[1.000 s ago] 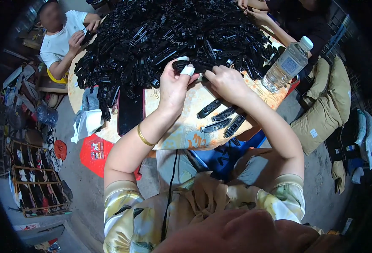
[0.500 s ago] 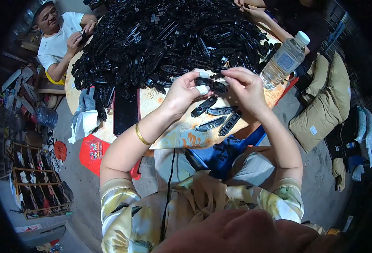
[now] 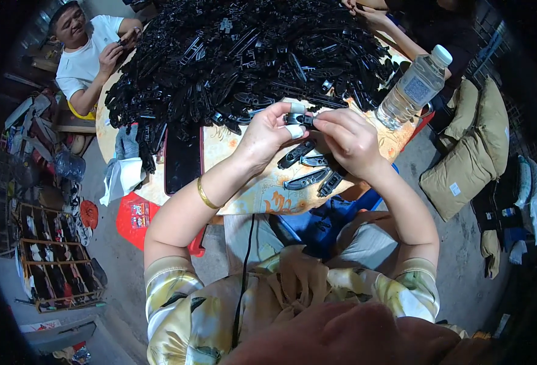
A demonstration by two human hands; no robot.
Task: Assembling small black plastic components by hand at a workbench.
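Between the taped thumb and finger of my left hand (image 3: 269, 132) is a small black plastic part (image 3: 300, 119). My right hand (image 3: 348, 135) pinches the right end of the same part, its fingers closed; whether it also holds a smaller piece is hidden. Below my hands, several finished-looking black plastic pieces (image 3: 305, 179) lie on the patterned tabletop (image 3: 244, 193), partly covered by my right hand. Just beyond my fingers rises a large heap of black plastic parts (image 3: 238, 61).
A clear plastic bottle (image 3: 413, 88) stands right of the heap. At the left lie a dark phone-like slab (image 3: 182, 159) and white paper (image 3: 122, 181). A blue container (image 3: 323, 222) sits below the table edge. Two other people work across the table; tan sacks (image 3: 463, 173) lie at right.
My right hand has moved slightly left and closed in on the black part held by my left hand. It now covers more of the pieces below.
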